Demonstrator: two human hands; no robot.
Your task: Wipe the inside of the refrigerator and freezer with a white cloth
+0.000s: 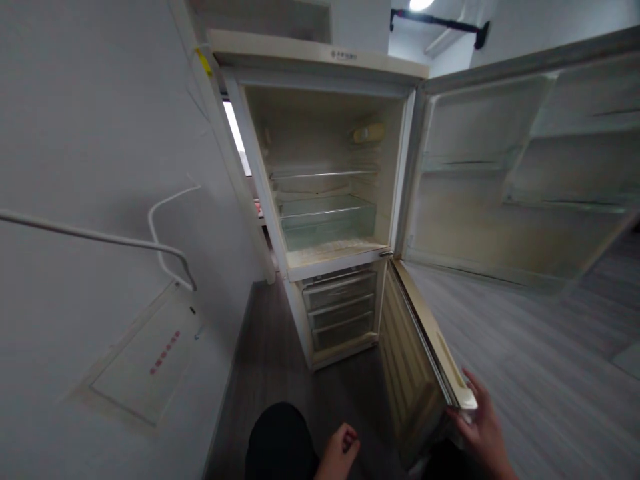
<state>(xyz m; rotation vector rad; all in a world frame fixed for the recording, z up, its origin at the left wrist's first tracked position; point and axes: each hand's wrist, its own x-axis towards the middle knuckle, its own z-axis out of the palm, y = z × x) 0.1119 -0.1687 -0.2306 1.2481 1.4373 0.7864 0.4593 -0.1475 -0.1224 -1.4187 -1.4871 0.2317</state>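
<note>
My right hand [481,421] grips the outer edge of the lower refrigerator door [425,333], near its top corner, with fingers on both sides of it. That door stands swung out toward me. Low in the middle, my left hand [342,448] is loosely closed beside my knee, with nothing visible in its curled fingers. Ahead is the refrigerator [295,272], its upper door [480,200] swung wide to the right. Inside the top part are glass shelves [325,175] and a clear drawer [330,227]. Several clear freezer drawers [343,312] fill the lower part.
A white wall [100,133] runs along the left, with a white cable [100,235] and a wall panel [145,360] bearing red marks. My dark-clothed knee [280,440] is at the bottom. Grey wood-look floor [525,327] stretches to the right. A dark bar [440,21] is mounted high at the back.
</note>
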